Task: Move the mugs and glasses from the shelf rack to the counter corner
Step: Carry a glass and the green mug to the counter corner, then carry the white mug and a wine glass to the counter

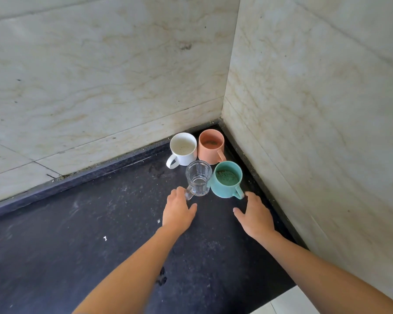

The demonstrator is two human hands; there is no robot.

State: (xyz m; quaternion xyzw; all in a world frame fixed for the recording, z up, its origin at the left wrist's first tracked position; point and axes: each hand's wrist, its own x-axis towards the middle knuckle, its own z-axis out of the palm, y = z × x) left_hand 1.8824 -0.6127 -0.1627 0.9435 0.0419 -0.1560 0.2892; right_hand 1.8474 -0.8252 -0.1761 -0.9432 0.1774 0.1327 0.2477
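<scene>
- Your four cups stand upright, clustered in the counter corner: the white mug point(183, 148) and orange mug point(211, 145) sit at the back against the walls, the clear glass mug point(198, 178) and teal mug point(227, 179) in front of them.
- The glass mug touches the teal mug's side, its handle pointing toward you.
- Your left hand point(178, 212) has its fingertips at the glass mug's handle, fingers loosely curled, thumb out; you cannot tell whether it grips.
- Your right hand point(254, 215) is spread, palm down, its fingertips just beside the teal mug's handle.
- The dark counter point(95, 241) is dusty, with beige marble walls point(114, 71) meeting behind.
</scene>
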